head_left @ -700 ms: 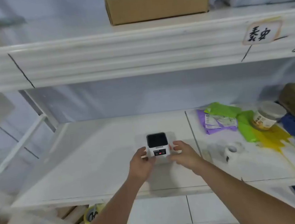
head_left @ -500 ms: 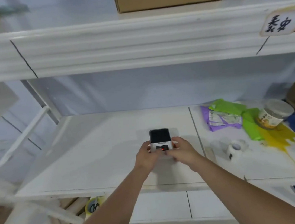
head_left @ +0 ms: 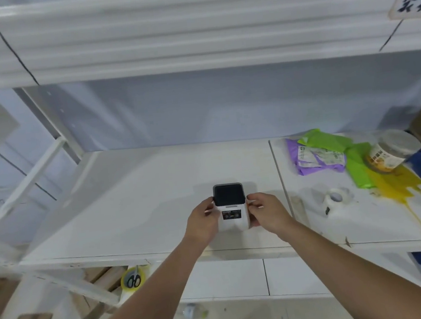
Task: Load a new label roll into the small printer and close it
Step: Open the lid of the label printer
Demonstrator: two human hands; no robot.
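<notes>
Printer (head_left: 231, 210), white body, dark top panel.

Small printer (head_left: 231, 209) (lid closed) between both hands (head_left: 203, 221) on shelf (head_left: 129, 194)

White shelf (head_left: 134, 194) carries the printer (head_left: 231, 206); label roll (head_left: 336, 198), jar (head_left: 392, 150) (tilted), pouches (head_left: 319, 156) lie right.

Shelf (head_left: 134, 194) left of printer (head_left: 231, 206) open; label roll (head_left: 334, 199) probably right.
</notes>
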